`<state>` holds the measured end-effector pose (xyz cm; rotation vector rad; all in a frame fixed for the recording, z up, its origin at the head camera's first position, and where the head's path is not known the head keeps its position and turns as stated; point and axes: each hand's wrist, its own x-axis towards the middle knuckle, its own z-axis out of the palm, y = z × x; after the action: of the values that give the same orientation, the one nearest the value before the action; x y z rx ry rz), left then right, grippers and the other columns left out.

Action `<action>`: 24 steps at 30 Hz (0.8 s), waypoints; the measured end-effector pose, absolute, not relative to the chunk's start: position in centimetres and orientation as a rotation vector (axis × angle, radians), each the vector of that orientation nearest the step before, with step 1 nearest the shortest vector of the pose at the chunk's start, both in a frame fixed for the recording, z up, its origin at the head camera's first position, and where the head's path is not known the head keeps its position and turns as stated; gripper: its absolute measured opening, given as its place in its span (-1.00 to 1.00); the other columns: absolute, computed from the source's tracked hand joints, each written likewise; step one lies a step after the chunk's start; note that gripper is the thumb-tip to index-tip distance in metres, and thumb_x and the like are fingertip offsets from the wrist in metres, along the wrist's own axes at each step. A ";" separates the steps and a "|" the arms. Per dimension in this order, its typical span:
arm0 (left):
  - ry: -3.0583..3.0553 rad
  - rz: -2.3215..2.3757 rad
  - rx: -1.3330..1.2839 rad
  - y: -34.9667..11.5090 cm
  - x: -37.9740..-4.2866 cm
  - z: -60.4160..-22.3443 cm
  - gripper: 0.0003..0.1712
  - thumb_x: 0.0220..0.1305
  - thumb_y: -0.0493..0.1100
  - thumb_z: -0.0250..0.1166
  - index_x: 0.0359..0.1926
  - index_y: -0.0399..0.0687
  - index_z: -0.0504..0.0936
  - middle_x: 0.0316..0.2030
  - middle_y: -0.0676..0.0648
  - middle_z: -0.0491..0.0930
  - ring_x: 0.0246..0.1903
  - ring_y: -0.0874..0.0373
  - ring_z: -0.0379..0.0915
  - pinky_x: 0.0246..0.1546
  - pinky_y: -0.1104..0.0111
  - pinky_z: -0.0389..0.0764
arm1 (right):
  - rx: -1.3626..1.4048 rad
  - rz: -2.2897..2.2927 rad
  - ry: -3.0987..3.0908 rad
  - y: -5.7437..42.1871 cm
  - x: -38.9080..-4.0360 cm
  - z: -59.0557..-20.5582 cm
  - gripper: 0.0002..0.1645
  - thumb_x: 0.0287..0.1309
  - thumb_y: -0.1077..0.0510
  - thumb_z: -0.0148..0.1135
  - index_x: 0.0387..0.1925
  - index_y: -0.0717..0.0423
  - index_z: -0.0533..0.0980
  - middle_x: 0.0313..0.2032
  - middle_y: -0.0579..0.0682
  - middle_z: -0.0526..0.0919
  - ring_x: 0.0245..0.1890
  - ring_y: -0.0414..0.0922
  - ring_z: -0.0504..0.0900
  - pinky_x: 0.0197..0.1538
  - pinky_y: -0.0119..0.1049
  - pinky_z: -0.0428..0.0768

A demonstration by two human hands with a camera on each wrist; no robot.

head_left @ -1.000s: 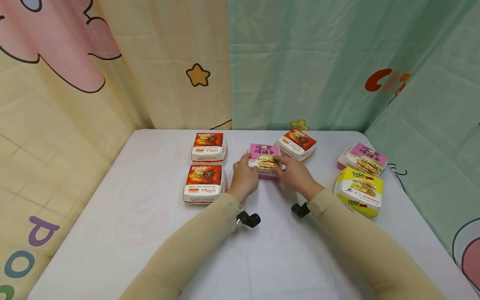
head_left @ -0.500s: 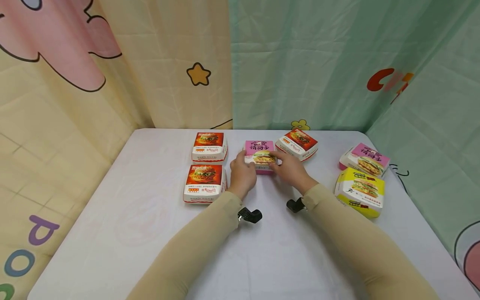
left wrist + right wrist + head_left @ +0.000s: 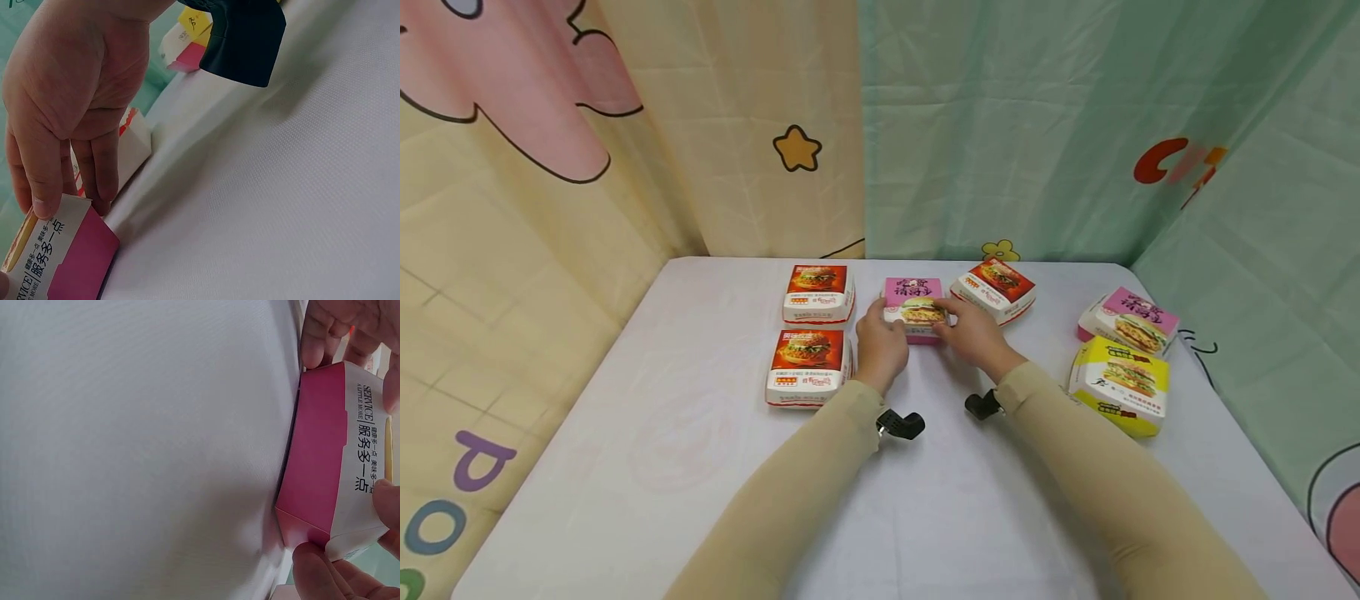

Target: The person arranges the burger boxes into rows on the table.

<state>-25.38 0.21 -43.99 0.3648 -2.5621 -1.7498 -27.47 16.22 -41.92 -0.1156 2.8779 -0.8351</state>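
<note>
A pink-and-white burger box lies at the middle back of the white table, its printed lid facing up. My left hand grips its left side, and the right hand holds the right side. Seen from the left wrist, the right hand reaches down onto one end of the burger box. The right wrist view shows the burger box low on the cloth, with left-hand fingers at its upper end and right-hand fingers at its lower end.
Two red-and-white burger boxes form a column to the left. Another red-and-white box sits turned at the back right. Farther right are a second pink box and a yellow box. Curtains border the table.
Both hands have shifted the pink burger box left and slightly back, toward the red-and-white column. The other boxes have kept their places.
</note>
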 end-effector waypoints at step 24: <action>-2.478 -1.821 0.360 -0.1 -26.5 -44.8 -0.36 0.58 -0.10 0.15 0.60 0.06 0.28 0.58 -0.18 0.24 0.58 -0.04 0.13 0.59 0.00 0.23 | -0.091 -0.870 2.864 15.9 -28.2 -41.9 -0.32 0.49 -0.07 0.26 0.54 -0.14 0.38 0.47 0.16 0.47 0.09 0.10 0.53 0.05 -0.05 0.57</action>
<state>-26.49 -0.13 -44.75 0.3599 -2.4784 -1.8210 -28.20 15.89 -41.89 -0.0912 2.8638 -0.8705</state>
